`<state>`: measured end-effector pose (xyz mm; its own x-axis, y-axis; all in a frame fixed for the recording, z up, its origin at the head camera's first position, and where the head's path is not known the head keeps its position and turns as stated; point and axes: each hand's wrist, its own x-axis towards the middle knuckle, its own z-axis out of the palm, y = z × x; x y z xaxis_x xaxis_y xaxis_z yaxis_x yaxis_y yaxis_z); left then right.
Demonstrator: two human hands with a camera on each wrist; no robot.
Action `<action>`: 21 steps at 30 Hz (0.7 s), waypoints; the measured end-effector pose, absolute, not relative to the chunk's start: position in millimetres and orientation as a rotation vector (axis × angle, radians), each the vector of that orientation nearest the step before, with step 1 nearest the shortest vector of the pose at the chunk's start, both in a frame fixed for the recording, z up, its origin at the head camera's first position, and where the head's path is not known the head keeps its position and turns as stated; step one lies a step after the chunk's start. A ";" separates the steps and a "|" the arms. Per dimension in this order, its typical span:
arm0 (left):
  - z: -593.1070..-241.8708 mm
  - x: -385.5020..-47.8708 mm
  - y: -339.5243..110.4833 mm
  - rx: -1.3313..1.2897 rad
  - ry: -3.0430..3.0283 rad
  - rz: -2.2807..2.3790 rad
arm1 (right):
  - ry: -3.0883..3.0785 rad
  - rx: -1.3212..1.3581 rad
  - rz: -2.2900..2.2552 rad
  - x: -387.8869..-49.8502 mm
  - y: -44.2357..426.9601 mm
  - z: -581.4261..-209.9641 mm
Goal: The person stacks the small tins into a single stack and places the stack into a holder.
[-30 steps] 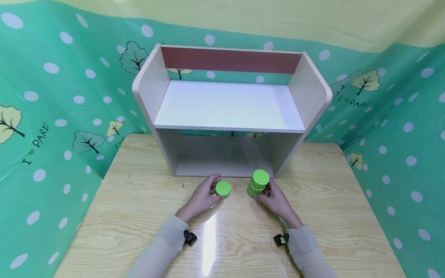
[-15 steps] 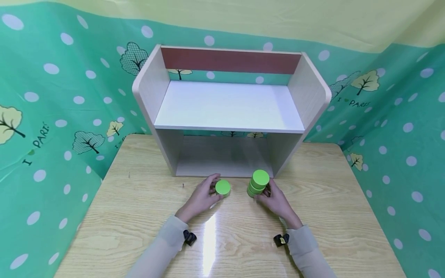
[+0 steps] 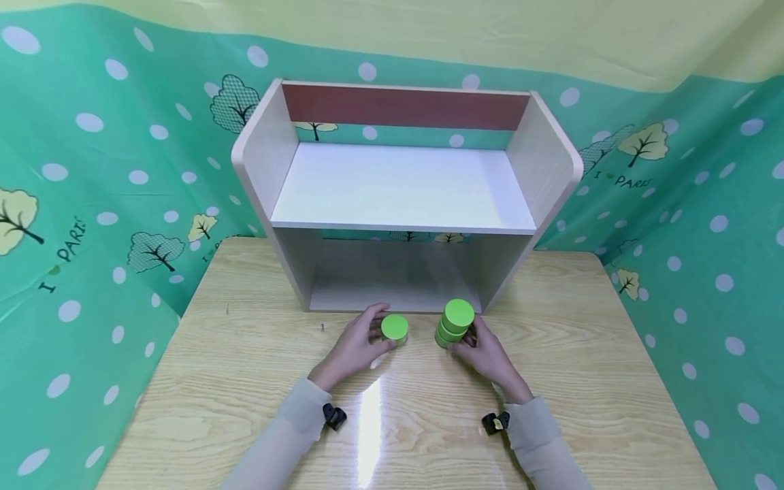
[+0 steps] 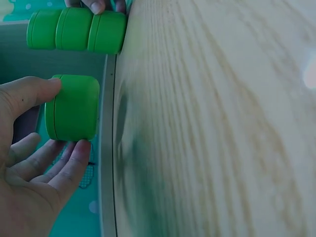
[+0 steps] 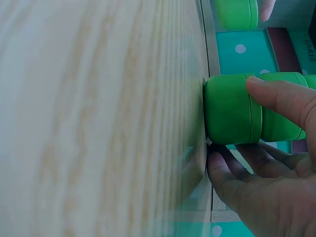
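Observation:
Between the thumb and fingers of my left hand (image 3: 354,350) is a small round green tin (image 3: 395,328) with a lid seam. The left wrist view shows this single tin (image 4: 74,108) raised a little off the table, with a gap beneath it. To its right stands an upright stack of three similar green tins (image 3: 458,315). My right hand (image 3: 488,354) grips the stack low down; in the right wrist view its thumb lies on the bottom tin (image 5: 227,108), which rests on the table. The fingertips behind the tins are partly hidden.
A two-level white shelf unit (image 3: 404,187) stands just behind the tins, its lower front edge close to both hands. The wood-grain table (image 3: 214,395) extends to both sides and toward me. A green dotted curtain (image 3: 92,170) hangs around the back and sides.
The single tin in my left hand has risen slightly and shifted a touch toward the stack. My right hand and the stack stay where they were.

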<state>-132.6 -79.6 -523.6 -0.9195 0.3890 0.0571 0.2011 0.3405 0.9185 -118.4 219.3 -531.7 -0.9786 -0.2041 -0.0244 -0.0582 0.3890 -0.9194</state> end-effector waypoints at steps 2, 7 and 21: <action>-522.4 -133.2 -79.4 0.546 2.421 1.628 | 2.504 -0.237 -1.653 -118.1 219.3 -531.7; -520.3 -135.5 -78.3 0.572 2.428 1.629 | 2.505 -0.246 -1.657 -117.9 219.6 -532.2; -510.7 -136.4 -74.7 0.626 2.459 1.633 | 2.505 -0.241 -1.649 -118.6 220.0 -532.9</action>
